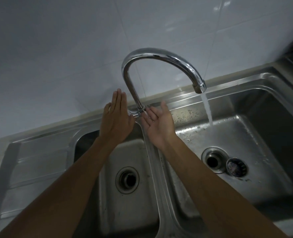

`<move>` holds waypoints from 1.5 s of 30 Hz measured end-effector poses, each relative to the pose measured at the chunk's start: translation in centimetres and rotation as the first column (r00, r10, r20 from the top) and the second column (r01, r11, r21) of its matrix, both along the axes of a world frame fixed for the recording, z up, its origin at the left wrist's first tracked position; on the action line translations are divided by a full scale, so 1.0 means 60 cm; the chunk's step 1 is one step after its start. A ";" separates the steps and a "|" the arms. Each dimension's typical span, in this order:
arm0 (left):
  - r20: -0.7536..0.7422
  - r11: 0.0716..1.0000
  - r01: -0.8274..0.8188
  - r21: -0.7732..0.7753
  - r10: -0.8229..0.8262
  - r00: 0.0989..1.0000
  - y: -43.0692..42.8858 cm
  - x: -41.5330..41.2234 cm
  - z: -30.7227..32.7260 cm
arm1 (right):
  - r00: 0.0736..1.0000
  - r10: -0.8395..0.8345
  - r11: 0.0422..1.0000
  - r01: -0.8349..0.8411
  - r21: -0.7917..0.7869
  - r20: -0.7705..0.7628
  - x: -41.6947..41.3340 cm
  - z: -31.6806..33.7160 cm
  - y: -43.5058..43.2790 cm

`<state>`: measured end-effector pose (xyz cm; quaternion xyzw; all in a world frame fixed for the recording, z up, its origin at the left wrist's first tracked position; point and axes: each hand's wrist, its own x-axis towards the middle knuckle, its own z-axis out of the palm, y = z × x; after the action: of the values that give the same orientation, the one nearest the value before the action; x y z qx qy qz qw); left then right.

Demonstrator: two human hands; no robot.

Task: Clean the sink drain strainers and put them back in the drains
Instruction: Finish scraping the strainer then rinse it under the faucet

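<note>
So the tap's running into the right basin, water pouring off the faucet spout and landing well behind the open right drain. One strainer is sitting on the basin floor just beside that drain, touching its rim by the look of it, and it's not under the stream at all. The left drain is open too and I can't see a second strainer anywhere. Both hands are empty: the left hand is flat with fingers straight, and the right hand is palm-up and spread, both hovering by the faucet base. My guess is the flow's just being set. If it were me I'd keep the flow moderate so it doesn't splash, then grab the strainer by its rim and hold it under the stream, turning it so the holes flush through. It's wet steel, so it could be slippery; pinch it firmly.
</note>
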<state>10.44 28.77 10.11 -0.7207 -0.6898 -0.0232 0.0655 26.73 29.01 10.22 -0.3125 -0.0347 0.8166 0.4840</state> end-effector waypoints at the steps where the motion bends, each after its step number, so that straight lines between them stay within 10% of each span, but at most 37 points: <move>1: 0.008 1.000 -0.001 -0.004 0.001 1.000 0.003 -0.003 -0.002 | 1.000 -0.002 1.000 0.002 0.001 0.002 0.000 0.000 -0.001; 9: 0.212 0.999 -0.045 0.010 0.042 0.976 -0.030 0.012 0.006 | 0.998 0.029 0.999 -0.030 0.022 0.050 0.021 0.003 -0.019; 15: 0.509 0.994 -0.081 0.078 0.030 0.860 -0.165 0.161 -0.048 | 0.852 0.203 0.977 -0.207 -0.045 0.482 0.174 -0.036 -0.095; 17: 0.539 0.999 -0.002 0.040 -0.020 0.842 -0.180 0.224 -0.072 | 0.637 0.263 0.949 -0.305 -0.077 0.725 0.250 -0.054 -0.115; 20: 0.610 0.993 0.087 -0.080 -0.021 0.792 -0.177 0.328 -0.102 | 0.034 0.180 0.866 -0.480 -0.142 0.983 0.369 -0.094 -0.126; 23: 0.725 0.982 0.059 -0.181 0.092 0.682 -0.156 0.419 -0.132 | -0.428 0.064 0.727 -0.599 -0.336 0.901 0.459 -0.141 -0.120; 26: 0.799 0.958 -0.004 -0.287 0.242 0.551 -0.129 0.480 -0.163 | -0.672 -0.044 0.532 -0.642 -0.552 0.739 0.501 -0.194 -0.112; 31: 0.848 0.947 -0.109 -0.301 0.319 0.424 -0.103 0.521 -0.195 | -0.687 -0.085 0.364 -0.696 -0.619 0.722 0.511 -0.264 -0.102; 45: 0.618 0.912 -0.128 -0.389 0.361 0.699 -0.157 0.492 -0.269 | -0.516 -0.199 0.469 -0.797 -0.381 0.833 0.469 -0.296 -0.016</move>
<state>39.97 19.35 -6.05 -0.5631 -0.7507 -0.1639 -0.3042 54.87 28.03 -7.57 -0.5769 -0.7756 0.2454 -0.0743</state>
